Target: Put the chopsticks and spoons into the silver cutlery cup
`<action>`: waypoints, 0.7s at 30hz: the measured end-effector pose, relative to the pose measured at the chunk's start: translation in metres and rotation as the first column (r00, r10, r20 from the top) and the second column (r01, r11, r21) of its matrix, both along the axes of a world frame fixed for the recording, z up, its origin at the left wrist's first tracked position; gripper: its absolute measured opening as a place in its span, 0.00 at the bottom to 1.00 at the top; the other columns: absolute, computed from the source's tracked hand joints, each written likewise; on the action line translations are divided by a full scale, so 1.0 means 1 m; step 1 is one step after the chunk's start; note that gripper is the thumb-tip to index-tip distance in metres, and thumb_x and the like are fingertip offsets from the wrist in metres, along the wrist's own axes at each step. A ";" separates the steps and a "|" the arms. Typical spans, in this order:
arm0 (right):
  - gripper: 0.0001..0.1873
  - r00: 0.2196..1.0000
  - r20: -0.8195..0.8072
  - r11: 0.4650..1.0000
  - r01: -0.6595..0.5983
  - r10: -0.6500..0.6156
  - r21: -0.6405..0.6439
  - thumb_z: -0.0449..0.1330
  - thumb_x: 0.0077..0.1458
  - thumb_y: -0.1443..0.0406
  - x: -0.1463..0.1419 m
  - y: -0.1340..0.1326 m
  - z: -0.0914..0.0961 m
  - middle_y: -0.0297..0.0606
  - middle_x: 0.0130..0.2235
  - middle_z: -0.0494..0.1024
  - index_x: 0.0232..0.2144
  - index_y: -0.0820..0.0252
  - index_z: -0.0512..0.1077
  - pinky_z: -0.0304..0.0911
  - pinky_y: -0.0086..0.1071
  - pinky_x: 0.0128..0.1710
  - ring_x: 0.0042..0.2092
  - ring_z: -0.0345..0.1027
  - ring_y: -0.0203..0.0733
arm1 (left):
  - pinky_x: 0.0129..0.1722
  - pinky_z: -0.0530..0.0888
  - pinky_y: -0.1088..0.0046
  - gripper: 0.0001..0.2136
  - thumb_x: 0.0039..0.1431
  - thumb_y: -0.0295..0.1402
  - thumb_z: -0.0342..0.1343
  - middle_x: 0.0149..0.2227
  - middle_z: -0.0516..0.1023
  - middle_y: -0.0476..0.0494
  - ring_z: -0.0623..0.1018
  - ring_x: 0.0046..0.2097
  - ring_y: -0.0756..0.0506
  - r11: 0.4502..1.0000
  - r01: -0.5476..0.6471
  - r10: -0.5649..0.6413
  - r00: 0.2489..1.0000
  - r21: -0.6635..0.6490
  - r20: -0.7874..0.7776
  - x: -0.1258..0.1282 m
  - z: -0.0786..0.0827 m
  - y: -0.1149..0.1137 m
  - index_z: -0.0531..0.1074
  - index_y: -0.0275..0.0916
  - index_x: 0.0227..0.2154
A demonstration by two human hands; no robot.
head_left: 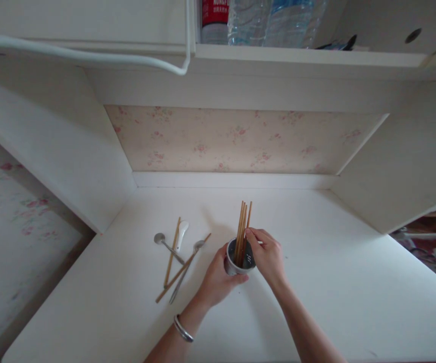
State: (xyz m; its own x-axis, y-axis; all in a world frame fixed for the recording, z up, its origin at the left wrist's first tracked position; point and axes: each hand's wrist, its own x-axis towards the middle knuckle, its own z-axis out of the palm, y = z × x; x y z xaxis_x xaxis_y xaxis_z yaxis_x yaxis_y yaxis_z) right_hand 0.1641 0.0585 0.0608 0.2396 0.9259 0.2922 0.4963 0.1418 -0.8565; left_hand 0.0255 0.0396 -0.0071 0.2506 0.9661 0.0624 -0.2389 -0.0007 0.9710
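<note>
My left hand is wrapped round the side of a utensil holder, a cup with a pale rim and a dark inside with small holes. Several wooden chopsticks stand in it, leaning together. My right hand pinches one chopstick at the holder's right rim; its lower end is hidden by my fingers and the rim. On the table left of my hands lie two chopsticks, a white spoon and two metal spoons, some of them crossing each other.
The white tabletop is bounded by side panels and a low back ledge. Overhead, a shelf holds clear plastic bottles and a red-labelled one. A white rod juts out at upper left.
</note>
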 end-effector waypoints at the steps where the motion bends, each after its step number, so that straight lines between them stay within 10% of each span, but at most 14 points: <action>1: 0.20 1.000 -0.006 1.000 -0.002 0.002 0.000 0.53 0.62 0.52 0.000 0.000 0.000 0.41 0.38 0.80 0.37 0.58 0.80 0.69 0.31 0.32 0.39 0.74 0.42 | 0.62 0.64 0.52 0.40 0.38 0.27 0.73 0.58 0.71 0.34 0.70 0.60 0.33 1.000 -0.005 0.005 1.000 -0.003 -0.005 0.000 0.000 0.000 0.66 0.39 0.58; 10: 0.24 0.998 -0.061 0.999 -0.010 0.008 -0.034 0.52 0.62 0.49 0.000 0.002 -0.003 0.44 0.40 0.81 0.38 0.59 0.80 0.70 0.34 0.35 0.40 0.74 0.45 | 0.61 0.64 0.52 0.39 0.38 0.25 0.72 0.58 0.72 0.36 0.70 0.60 0.33 1.000 -0.008 0.007 0.999 -0.010 -0.047 -0.001 0.001 0.001 0.66 0.41 0.58; 14: 0.25 0.977 -0.201 0.994 -0.088 0.074 -0.063 0.52 0.62 0.49 0.008 -0.008 -0.019 0.47 0.50 0.79 0.47 0.59 0.76 0.68 0.42 0.50 0.52 0.72 0.50 | 0.61 0.64 0.51 0.39 0.39 0.25 0.71 0.58 0.72 0.37 0.70 0.59 0.34 1.000 0.002 -0.001 0.998 0.003 -0.064 -0.002 0.006 0.000 0.66 0.42 0.58; 21: 0.49 0.852 -0.447 0.945 -0.324 0.272 -0.042 0.67 0.51 0.55 0.003 -0.036 -0.067 0.45 0.64 0.65 0.67 0.49 0.47 0.53 0.51 0.64 0.64 0.60 0.52 | 0.59 0.68 0.57 0.32 0.48 0.30 0.67 0.56 0.74 0.38 0.74 0.56 0.37 0.993 0.055 -0.042 0.992 0.107 -0.118 -0.004 0.020 -0.002 0.67 0.41 0.58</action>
